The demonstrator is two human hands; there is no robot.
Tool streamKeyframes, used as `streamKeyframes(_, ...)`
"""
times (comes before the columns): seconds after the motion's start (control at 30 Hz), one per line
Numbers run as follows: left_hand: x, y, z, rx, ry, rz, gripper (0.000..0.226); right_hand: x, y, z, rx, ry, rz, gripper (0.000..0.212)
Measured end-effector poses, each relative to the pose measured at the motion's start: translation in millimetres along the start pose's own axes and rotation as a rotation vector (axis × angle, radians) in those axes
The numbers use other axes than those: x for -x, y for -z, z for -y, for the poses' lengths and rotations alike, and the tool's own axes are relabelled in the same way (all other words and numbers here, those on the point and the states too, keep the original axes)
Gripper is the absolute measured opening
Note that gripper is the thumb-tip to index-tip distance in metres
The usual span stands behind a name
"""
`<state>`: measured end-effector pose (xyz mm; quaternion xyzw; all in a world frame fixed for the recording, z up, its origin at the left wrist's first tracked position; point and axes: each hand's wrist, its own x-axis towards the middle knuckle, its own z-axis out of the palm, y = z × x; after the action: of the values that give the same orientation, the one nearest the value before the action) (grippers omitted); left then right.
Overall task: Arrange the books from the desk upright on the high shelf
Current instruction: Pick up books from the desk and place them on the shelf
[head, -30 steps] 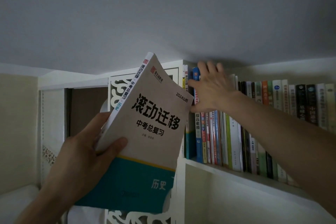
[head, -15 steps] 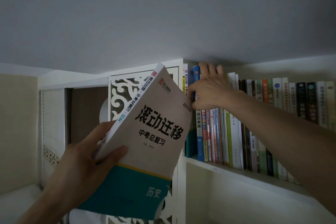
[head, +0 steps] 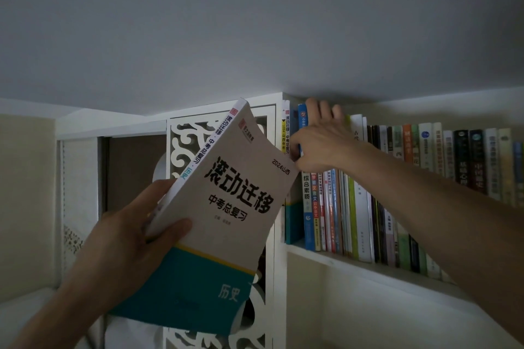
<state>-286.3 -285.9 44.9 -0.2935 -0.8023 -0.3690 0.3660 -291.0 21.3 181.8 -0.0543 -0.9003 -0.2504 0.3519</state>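
History review book (head: 226, 215), 1 copy: thick paperback, grey cover with large black title characters, teal band along the bottom, white spine with teal lettering. Position: held in the air in front of the carved white side panel (head: 184, 136), tilted with its top leaning right, upper right corner just beside the leftmost books on the high shelf (head: 354, 262); not on the shelf. Left hand (head: 124, 244): grips the book near its lower spine, thumb across the front cover, fingers curled behind. Right hand (head: 320, 142): raised to the top left end of the shelved row, fingers hooked over the top edges of a blue-spined book (head: 302, 119) and its neighbours, thumb pressed against the spines beside a matching review book (head: 287, 133) standing at the shelf's left wall. Row of shelved books (head: 425, 178): many upright volumes, spines white, green, orange, black, running right to the frame edge, packed side by side. Above: grey ceiling (head: 255, 22) close over the shelf top. Lighting dim; smaller spine text unreadable.
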Motion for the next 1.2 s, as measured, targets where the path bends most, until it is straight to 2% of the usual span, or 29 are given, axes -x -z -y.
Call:
streamKeyframes(0.23, 8, 1, 6, -0.07, -0.041, 0.086, 0.043, 4, -4, -1, -0.001, 0.021, -0.003, 0.029)
streamKeyframes(0.37, 4, -1, 9, -0.044, -0.029, 0.097, 0.041, 7, -13, 0, 0.02, 0.178, -0.058, 0.019)
streamKeyframes(0.47, -4, -5, 10, -0.033, -0.057, 0.107, 0.045, 7, -21, 2, 0.045, 0.28, -0.04, 0.024)
streamKeyframes(0.67, -19, -13, 14, -0.031, -0.027, 0.104, 0.05, 5, -21, -7, 0.066, 0.305, -0.008, 0.026)
streamKeyframes(0.83, -19, -40, 10, 0.063, -0.021, 0.024, 0.045, 4, -21, -11, 0.062, 0.247, -0.04, 0.044)
streamKeyframes(0.93, -17, -53, 7, 0.167, -0.001, 0.016, 0.045, -3, -19, -9, 0.035, 0.173, -0.146, 0.079)
streamKeyframes(0.97, -18, -57, 5, 0.211, 0.005, 0.002, 0.045, -6, -17, -10, 0.009, 0.145, -0.209, 0.082)
streamKeyframes(1.0, -19, -62, 1, 0.25, 0.01, -0.025, 0.045, -9, -13, -10, -0.02, 0.135, -0.275, 0.076)
streamKeyframes(1.1, -29, -78, -12, 0.322, 0.03, -0.106, 0.044, -15, -2, -12, -0.118, 0.131, -0.451, 0.038)
streamKeyframes(1.13, -32, -83, -18, 0.347, 0.041, -0.128, 0.042, -15, 0, -12, -0.148, 0.128, -0.481, 0.033)
streamKeyframes(1.2, -38, -94, -27, 0.358, 0.043, -0.165, 0.039, -10, -3, -12, -0.219, 0.099, -0.506, 0.04)
